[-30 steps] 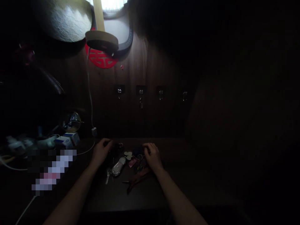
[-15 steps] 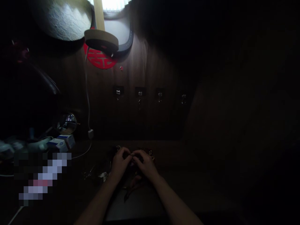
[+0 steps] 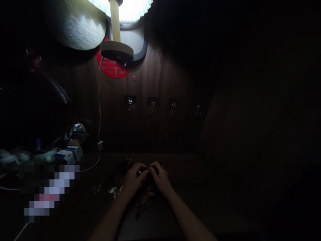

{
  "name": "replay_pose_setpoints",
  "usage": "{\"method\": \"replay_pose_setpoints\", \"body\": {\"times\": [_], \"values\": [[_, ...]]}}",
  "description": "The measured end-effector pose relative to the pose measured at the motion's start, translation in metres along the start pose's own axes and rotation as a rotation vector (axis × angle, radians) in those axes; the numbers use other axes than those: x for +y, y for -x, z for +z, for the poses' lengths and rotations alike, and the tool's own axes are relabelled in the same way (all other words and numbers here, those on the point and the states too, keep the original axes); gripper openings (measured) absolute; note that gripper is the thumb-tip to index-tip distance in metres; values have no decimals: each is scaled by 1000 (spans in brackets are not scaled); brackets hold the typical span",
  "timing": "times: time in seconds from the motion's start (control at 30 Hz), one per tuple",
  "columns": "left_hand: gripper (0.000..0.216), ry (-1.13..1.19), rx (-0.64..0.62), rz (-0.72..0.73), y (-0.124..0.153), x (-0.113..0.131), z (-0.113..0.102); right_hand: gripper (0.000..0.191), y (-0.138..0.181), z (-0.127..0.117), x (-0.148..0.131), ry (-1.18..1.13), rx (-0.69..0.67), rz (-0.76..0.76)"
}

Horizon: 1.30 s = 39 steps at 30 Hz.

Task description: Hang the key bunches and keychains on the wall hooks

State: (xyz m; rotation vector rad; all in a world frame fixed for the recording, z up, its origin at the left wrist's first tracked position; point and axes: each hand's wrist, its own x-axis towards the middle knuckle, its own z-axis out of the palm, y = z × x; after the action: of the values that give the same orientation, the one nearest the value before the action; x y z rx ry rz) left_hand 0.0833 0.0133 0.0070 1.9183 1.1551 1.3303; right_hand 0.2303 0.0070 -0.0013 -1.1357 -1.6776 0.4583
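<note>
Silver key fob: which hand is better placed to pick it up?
Probably left: the left hand is nearer the silver key fob; the right hand is farther off. Both are closed on something small.

The left hand [image 3: 134,180] and right hand [image 3: 161,179] are no longer spreading apart but are meeting fingertip-to-fingertip above the scattered keys [image 3: 112,191].

Very dim. Only source is the lamp [image 3: 127,10], shade blown out with glare; bench [image 3: 150,224] below it in heavy shadow, frame edges warped.
</note>
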Motion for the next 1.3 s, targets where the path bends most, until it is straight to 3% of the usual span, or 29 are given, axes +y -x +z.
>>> {"method": "replay_pose_setpoints", "body": {"times": [0.37, 0.77, 0.9, 1.0, 1.17, 1.3], "values": [[10, -21, 48, 29, 1, -2, -3, 10, -1, 1, 1, -95, -9, -56], [19, 18, -55, 100, 2, 1, -4, 10, -2, -1, 8, -20, 93, -117], [15, -28, -13, 118, 1, -4, -3, 13, -1, -1, 6, -16, 85, -168], [15, -30, 25, 92, 0, -6, -2, 14, 0, -1, 5, -12, 76, -191], [16, 24, -49, -27, 2, -2, -3, 14, 1, -2, 3, -44, 50, -254], [20, 50, -2, -82, 1, 0, -4, 16, 1, -3, 1, -90, 32, -252]]}}
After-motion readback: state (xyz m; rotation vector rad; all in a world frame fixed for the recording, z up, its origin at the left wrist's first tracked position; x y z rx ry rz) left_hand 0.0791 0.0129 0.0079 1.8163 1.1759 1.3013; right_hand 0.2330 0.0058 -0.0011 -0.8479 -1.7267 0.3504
